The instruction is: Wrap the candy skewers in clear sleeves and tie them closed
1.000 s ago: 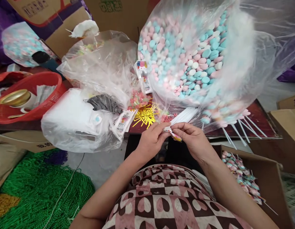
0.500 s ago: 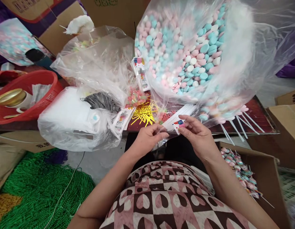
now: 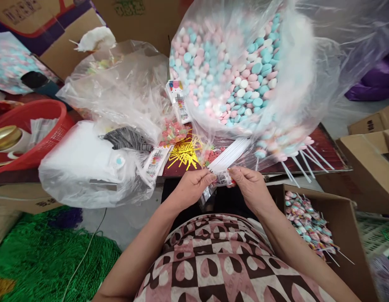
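the small clear wrapper (image 3: 223,179) sits right between the two hands, at the near edge of the surface (image 3: 323,147) and just below the end of a bundle of white sticks (image 3: 230,154). the left hand (image 3: 194,186) comes at it from the left, thumb and forefinger pinched narrow on the wrapper's left end. the right hand (image 3: 249,186) meets it from the right, its fingertips (image 3: 233,172) closed on the other end. both grips are tight, with only the thin crinkled film between the pads. a bit of colour print shows on the wrapper. what is inside it is too small to tell.

just beyond the left hand lies a loose heap of yellow twist ties (image 3: 184,152), with a printed card (image 3: 155,160) beside them. behind the sticks rises a big clear bag of pink, blue and white candies (image 3: 225,71), which fills the far side of the surface. thin white sticks poke out from its lower right edge. to the right of the right forearm, an open cardboard box (image 3: 348,235) holds a pile of wrapped lollipops (image 3: 306,218). on the left a white plastic bag (image 3: 84,163) slumps over the edge of the surface, and a red basket (image 3: 52,126) stands farther left. green netting (image 3: 46,264) lies on the floor below.
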`<state>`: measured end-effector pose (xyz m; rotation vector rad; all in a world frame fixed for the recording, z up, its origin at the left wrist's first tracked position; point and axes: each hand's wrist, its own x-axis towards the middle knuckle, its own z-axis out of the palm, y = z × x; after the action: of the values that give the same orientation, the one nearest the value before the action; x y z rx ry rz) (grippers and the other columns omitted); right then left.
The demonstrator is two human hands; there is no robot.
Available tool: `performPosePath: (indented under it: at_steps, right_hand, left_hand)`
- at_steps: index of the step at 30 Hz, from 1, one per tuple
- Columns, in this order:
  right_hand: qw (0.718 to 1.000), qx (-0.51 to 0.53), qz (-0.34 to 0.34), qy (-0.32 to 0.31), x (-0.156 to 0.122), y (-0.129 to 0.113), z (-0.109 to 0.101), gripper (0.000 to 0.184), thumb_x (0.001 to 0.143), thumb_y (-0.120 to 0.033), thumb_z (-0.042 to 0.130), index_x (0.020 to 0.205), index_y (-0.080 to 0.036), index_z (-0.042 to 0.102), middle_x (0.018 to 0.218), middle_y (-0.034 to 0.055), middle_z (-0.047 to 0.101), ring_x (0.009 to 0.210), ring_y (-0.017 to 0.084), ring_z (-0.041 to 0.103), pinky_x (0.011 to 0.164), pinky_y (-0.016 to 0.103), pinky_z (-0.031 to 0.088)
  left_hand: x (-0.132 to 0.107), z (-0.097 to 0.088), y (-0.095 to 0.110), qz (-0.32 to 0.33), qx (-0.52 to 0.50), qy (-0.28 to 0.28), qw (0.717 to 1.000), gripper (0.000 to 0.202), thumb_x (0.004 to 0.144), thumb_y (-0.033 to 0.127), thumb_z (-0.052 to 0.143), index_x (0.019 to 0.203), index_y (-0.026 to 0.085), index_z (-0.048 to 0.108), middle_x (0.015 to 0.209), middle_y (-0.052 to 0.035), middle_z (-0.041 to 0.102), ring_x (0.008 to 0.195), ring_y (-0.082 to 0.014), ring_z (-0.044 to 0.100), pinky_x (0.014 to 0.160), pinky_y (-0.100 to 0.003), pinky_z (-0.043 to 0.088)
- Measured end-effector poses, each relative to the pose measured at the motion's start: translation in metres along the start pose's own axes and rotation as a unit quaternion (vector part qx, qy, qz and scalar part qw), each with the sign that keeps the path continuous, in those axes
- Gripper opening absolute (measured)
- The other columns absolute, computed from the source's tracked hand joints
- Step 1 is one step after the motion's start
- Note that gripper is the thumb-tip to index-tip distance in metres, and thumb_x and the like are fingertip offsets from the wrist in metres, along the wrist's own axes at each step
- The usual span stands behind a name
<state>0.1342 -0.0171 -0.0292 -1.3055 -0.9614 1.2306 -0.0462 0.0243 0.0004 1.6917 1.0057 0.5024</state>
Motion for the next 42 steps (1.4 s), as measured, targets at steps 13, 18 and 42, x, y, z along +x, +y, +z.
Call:
performPosePath:
  at_steps: [13,18,42]
  right_hand:
    - [0.984,-0.165,-0.056,0.037,-0.010,-0.021,-0.032,0.052,0.089,-0.050,0.049,0.048,-0.019,0.046,0.045,-0.0036,0.044,0.045,0.009,0.041,0.046,0.023,0.031]
    - [0.963,-0.214,-0.110,0.120,-0.006,-0.035,-0.087,0.031,0.088,-0.045,0.053,0.090,-0.019,0.071,0.072,0.0017,0.067,0.064,0.015,0.061,0.062,0.027,0.048]
    - [0.854,-0.207,-0.098,0.467,-0.007,-0.013,-0.201,0.035,0.072,-0.043,0.072,0.092,-0.015,0.077,0.069,0.0038,0.069,0.066,0.019,0.062,0.069,0.033,0.051]
  left_hand:
    - [0.021,0.018,-0.004,-0.001,0.014,-0.042,0.999,0.045,0.090,0.051,0.044,0.062,0.016,0.050,0.057,0.0039,0.038,0.056,-0.0095,0.035,0.054,-0.022,0.029]
    - [0.032,0.027,0.000,0.027,0.026,0.012,0.999,0.035,0.090,0.046,0.047,0.082,0.017,0.064,0.068,0.0011,0.056,0.065,-0.0121,0.048,0.062,-0.023,0.038]
    - [0.029,0.033,-0.034,-0.005,-0.270,0.099,0.958,0.029,0.085,0.046,0.062,0.093,0.019,0.071,0.064,0.0005,0.063,0.062,-0.0098,0.055,0.062,-0.021,0.041]
